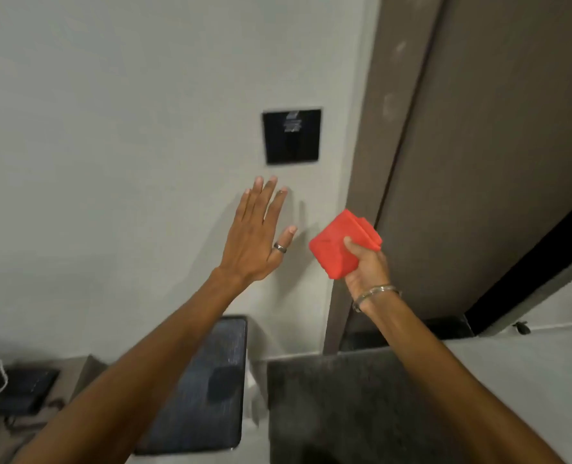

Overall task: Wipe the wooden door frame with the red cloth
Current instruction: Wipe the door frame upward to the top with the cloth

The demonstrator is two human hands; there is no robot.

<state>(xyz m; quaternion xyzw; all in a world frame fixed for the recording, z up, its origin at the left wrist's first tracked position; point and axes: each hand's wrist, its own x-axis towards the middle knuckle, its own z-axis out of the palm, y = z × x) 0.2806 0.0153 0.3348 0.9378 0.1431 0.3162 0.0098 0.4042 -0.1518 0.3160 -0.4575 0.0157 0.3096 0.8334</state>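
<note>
My right hand [366,267] grips a folded red cloth [339,246], held up just left of the brown wooden door frame [388,105]. The cloth sits close to the frame's left edge; I cannot tell whether it touches. The frame runs upward on the right, with the brown door [495,145] beside it. My left hand [257,232] is flat with fingers spread, against or very near the pale wall, below a black switch panel. A ring is on its thumb.
A black square switch panel [292,136] is set in the pale wall [110,128] above my left hand. Below stand a dark padded chair [204,386] and a dark speckled counter [338,406]. Dark items and a white cable lie at bottom left [20,390].
</note>
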